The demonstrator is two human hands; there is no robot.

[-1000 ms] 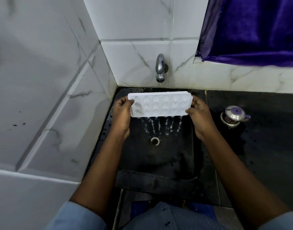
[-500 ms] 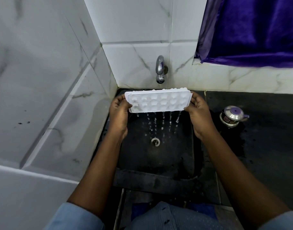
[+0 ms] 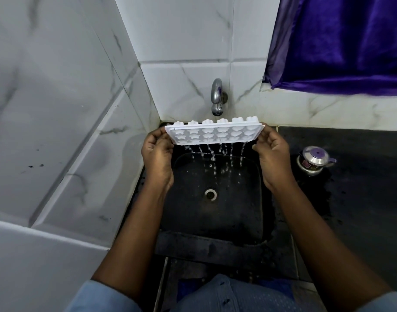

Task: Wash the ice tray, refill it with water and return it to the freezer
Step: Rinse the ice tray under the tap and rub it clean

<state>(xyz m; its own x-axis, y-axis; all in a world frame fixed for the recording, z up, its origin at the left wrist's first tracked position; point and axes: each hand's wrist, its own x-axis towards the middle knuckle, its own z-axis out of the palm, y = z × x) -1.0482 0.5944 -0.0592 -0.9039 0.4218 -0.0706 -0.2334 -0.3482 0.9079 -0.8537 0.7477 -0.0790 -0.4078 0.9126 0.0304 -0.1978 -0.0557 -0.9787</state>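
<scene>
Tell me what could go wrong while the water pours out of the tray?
The wet ice tray is held only at its ends by the left hand and right hand, so it might slip into the sink. The falling water may also splash onto the wet counter.

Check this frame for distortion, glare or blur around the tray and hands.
Head view: wide-angle bending curves the left wall tiles; ice tray, left hand and right hand are sharp; dripping water streaks slightly; tap shows a small highlight; black sink is dim.
</scene>
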